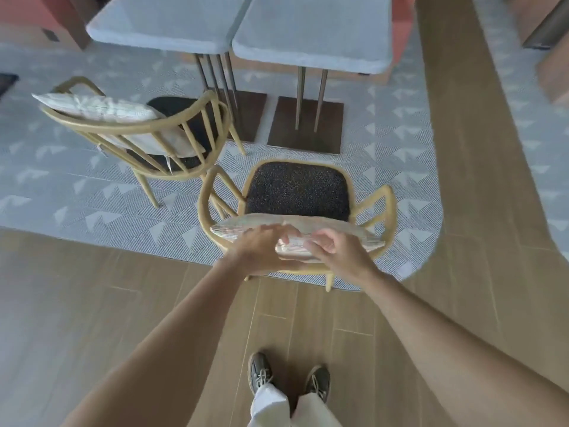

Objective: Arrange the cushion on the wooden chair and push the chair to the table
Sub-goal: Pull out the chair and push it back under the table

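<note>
Cushion (pixel 357 235) sits lower centre, propped against the wooden chair (pixel 295 189) back; we see left hand (pixel 261 248) and right hand (pixel 338 254) both gripping its top edge, fingers curled. Table (pixel 311 35) upper centre, chair standing clear of it.

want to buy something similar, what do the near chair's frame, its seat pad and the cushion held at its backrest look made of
The chair frame looks like light wood, possibly bent, with a smooth matte tan finish: rounded, curved rails. The seat pad looks like dark upholstery fabric: a grainy, light-flecked surface. The cushion looks like pale patterned woven cloth over soft filling: it sags and puckers. Blur hides the exact fibres.
</note>
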The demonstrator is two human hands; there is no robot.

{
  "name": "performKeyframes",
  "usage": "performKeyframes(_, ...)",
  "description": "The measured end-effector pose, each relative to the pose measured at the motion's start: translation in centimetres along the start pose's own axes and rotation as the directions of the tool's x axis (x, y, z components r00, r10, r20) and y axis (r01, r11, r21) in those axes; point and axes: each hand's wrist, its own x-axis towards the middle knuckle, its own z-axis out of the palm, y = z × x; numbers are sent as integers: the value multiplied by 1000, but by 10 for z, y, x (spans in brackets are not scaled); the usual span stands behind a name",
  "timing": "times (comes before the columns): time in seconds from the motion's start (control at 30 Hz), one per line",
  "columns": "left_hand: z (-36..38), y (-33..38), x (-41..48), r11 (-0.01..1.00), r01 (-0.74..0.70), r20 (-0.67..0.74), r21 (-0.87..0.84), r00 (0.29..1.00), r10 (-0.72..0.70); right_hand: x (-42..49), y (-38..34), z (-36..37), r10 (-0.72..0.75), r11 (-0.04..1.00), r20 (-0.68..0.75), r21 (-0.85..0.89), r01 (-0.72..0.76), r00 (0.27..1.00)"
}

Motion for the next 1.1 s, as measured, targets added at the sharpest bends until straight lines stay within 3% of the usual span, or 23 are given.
performKeyframes(0.1, 43, -19, 4, 965, -11, 182, 262, 983, -38, 5, 21, 32, 13, 964, 153, -265, 29, 988)
performKeyframes(0.17, 55, -24, 10, 916, -7, 197, 400, 977, -79, 13, 29, 45, -31, 847, 212, -513, 138, 977)
performKeyframes(0.23, 56, -26, 20, 893, 16, 188, 450, 976, -112, 25, 32, 50, -48, 757, 250, -623, 198, 967)
performKeyframes(0.4, 53, -35, 36, 833, -51, 197, 551, 978, -71, 54, 35, 51, -164, 676, 315, -654, 339, 935)
performKeyframes(0.63, 24, -71, 98, 836, -45, 132, 547, 991, -33, 126, 21, 32, -158, 639, 266, -706, 304, 951)
performKeyframes(1.1, -55, -143, 231, 840, -130, 174, 527, 984, 43, 265, -12, -10, -62, 663, 201, -723, 191, 978)
